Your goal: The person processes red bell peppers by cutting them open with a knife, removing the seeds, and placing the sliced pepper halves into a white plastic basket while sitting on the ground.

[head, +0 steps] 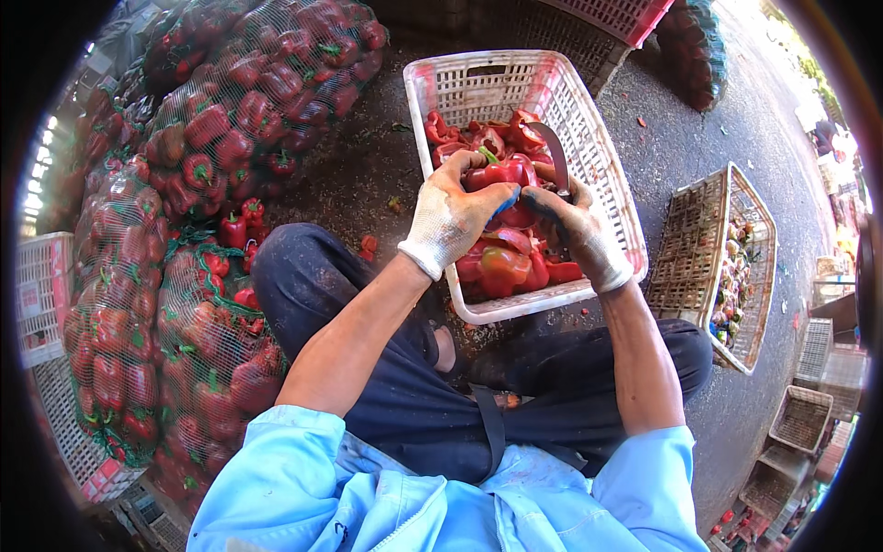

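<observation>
My left hand (452, 207), in a stained white work glove, holds a red bell pepper (500, 174) with a green stem. My right hand (578, 224), gloved too, grips a knife with a curved blade (554, 155) that points up and away from the pepper. The right thumb and fingertips touch the pepper's right side; the knife's handle is hidden in the fingers. Both hands are over a white plastic crate (593, 148) between my knees. In it lie cut red pepper pieces (528, 134) at the far end and more pieces, one partly green (503, 269), at the near end.
Green mesh sacks of red peppers (234, 131) are piled on the left, with loose peppers (233, 231) beside my knee. At right stands a crate (690, 255) holding pepper cores (731, 276). Stacked crates (572, 41) and another sack (692, 55) are ahead. Scraps lie on the floor.
</observation>
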Demonstrator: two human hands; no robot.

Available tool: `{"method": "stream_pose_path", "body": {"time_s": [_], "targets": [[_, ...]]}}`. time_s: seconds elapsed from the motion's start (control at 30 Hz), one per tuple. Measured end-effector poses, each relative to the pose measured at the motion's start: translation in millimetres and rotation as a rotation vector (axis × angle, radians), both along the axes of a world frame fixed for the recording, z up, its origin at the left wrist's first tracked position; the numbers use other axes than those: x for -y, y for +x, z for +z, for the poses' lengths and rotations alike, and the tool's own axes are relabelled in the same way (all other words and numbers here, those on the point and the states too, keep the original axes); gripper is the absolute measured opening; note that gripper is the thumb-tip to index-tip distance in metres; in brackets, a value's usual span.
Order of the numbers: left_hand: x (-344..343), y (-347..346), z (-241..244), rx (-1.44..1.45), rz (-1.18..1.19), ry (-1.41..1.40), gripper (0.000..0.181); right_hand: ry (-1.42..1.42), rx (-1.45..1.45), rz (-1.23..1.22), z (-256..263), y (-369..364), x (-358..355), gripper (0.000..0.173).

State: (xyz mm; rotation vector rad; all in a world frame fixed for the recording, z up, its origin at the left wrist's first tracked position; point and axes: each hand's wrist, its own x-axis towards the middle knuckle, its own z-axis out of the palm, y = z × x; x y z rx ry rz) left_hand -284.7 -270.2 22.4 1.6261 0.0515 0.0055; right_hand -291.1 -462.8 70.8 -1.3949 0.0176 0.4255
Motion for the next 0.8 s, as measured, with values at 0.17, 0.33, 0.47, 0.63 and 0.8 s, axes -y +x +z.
{"method": "stream_pose_path", "body": {"time_s": [0.17,0.33,0.47,0.63,0.8], "targets": [[2.1,-4.2,10.6,-0.02,-0.067,-0.087,0.044,-0.035,0.022,-0.052,0.9,-0.7,5.1,0.056],[1.8,-6.9,15.0,-0.091,-0.143,-0.273,0.043,-0.256,0.207,-0.176,-11.4,5.7,21.1,0.033],[2.6,-12.9,17.1,-0.035,-0.101,-0.273,0.044,-0.198,0.281,-0.214,-6.7,5.1,21.5,0.019],[-4.3,-18.4,22.4,-0.206,-0.245,-0.597,0.05,-0.153,-0.087,-0.265,3.2,11.1,32.4,0.014],[-6.2,-16.0,28.3,-0.215,-0.322,-0.988,0.055,-0.507,0.718,-0.024,-100.2,44.3,88.1,0.019]]}}
